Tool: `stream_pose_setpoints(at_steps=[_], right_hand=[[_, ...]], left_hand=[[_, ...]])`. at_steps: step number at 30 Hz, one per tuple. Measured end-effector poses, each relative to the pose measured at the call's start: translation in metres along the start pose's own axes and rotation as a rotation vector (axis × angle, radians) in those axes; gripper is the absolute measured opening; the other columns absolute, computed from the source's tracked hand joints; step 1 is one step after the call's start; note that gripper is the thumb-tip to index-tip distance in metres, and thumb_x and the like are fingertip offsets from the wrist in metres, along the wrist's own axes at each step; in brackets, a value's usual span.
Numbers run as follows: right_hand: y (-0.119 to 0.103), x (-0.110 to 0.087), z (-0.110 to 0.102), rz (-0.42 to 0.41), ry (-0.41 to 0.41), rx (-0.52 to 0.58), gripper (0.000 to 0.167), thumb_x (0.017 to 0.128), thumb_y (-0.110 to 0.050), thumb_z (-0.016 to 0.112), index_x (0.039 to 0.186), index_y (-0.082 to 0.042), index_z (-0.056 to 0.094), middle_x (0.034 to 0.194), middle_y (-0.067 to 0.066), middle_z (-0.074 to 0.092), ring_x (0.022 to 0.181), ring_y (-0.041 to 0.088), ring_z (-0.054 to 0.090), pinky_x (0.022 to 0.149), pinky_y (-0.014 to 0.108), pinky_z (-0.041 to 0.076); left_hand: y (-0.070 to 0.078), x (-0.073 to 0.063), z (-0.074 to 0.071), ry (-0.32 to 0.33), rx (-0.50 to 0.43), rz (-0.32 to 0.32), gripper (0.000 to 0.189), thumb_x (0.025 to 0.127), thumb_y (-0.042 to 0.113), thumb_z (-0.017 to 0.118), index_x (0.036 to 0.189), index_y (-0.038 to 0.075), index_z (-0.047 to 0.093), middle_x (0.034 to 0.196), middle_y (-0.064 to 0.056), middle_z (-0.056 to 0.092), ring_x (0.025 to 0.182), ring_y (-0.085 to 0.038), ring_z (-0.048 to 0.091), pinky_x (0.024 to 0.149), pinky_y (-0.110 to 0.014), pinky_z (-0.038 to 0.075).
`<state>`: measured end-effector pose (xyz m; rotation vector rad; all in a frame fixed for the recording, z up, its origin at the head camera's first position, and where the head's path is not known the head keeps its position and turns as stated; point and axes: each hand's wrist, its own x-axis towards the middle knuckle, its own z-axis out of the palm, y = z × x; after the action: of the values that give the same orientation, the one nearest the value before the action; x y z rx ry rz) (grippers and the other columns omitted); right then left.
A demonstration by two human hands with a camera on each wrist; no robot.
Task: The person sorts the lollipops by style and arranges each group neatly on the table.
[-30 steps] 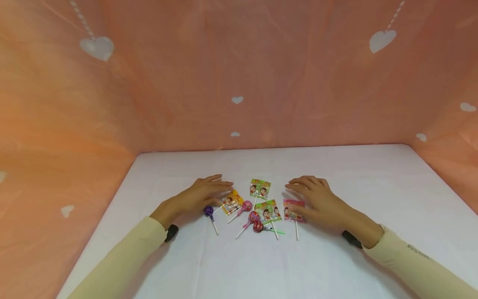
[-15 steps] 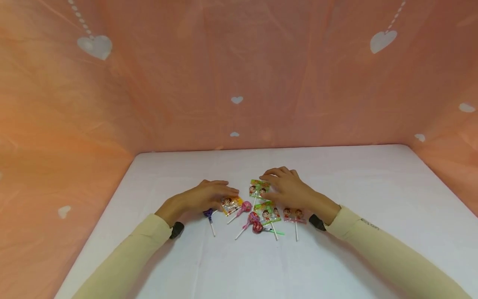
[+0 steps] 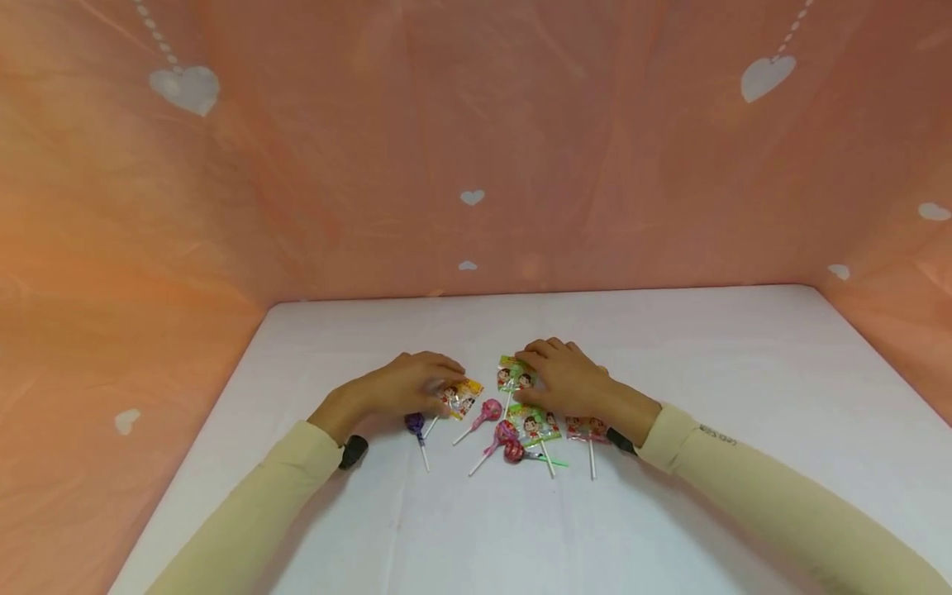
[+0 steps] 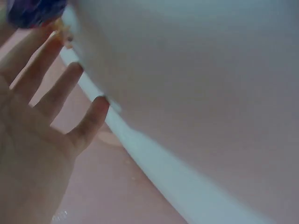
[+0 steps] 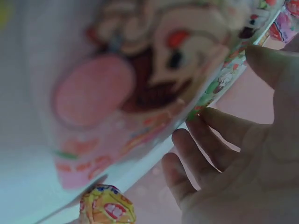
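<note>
In the head view my left hand (image 3: 407,383) is at the left of a group of lollipops, thumb and fingers at the left side of an orange-packet lollipop (image 3: 467,398). A purple lollipop (image 3: 414,424) lies just below that hand; in the left wrist view its blurred purple head (image 4: 35,13) is close to the camera. My right hand (image 3: 567,378) reaches over the table, its fingertips at the right edge of the upper green-packet lollipop (image 3: 509,376). Below its wrist lies a pink-packet lollipop (image 3: 583,428), partly covered. Neither hand shows a firm grip.
Between the hands lie a pink lollipop (image 3: 491,410), a pink-red one (image 3: 506,432), a red one with a green stick (image 3: 514,451) and another green packet (image 3: 534,426). A yellow-wrapped lollipop (image 5: 107,205) is beside the right hand. White cloth (image 3: 476,529) covers the table; orange curtain (image 3: 476,124) surrounds it.
My right hand has moved left from the pink packet to the upper green packet. By my left hand, the orange packet has turned, its stick now pointing more downward; the purple lollipop has shifted slightly.
</note>
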<state>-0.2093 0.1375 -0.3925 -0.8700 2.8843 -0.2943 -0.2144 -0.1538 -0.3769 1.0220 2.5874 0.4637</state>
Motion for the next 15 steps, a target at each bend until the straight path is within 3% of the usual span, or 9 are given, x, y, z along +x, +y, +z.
stream_pose_setpoints(at_steps=[7,10,15], right_hand=[[-0.0001,-0.0005,0.0009,-0.012,0.013,-0.010,0.067,0.094,-0.051,0.061,0.144,-0.007,0.051,0.140,0.013,0.051,0.129,0.031,0.048,0.109,0.051,0.041],[-0.0008,-0.0021,0.0019,-0.017,0.021,-0.004,0.067,0.094,-0.050,0.061,0.143,-0.006,0.051,0.139,0.013,0.052,0.128,0.030,0.049,0.108,0.050,0.043],[-0.0021,-0.0043,0.0014,-0.029,0.037,0.004,0.068,0.094,-0.048,0.062,0.145,-0.005,0.048,0.138,0.014,0.052,0.128,0.030,0.049,0.107,0.049,0.044]], left_hand=[[-0.0054,0.0002,-0.0096,-0.074,-0.099,-0.015,0.054,0.092,0.016,0.069,0.144,0.018,0.054,0.154,-0.002,0.045,0.147,-0.030,0.035,0.120,-0.056,0.026],[-0.0060,0.0007,-0.0103,-0.064,-0.128,-0.025,0.059,0.089,0.013,0.073,0.145,0.016,0.053,0.154,-0.004,0.046,0.148,-0.031,0.034,0.121,-0.054,0.027],[-0.0058,0.0025,-0.0075,-0.039,-0.094,-0.031,0.062,0.087,0.017,0.076,0.145,0.013,0.053,0.154,-0.005,0.045,0.147,-0.031,0.034,0.121,-0.053,0.026]])
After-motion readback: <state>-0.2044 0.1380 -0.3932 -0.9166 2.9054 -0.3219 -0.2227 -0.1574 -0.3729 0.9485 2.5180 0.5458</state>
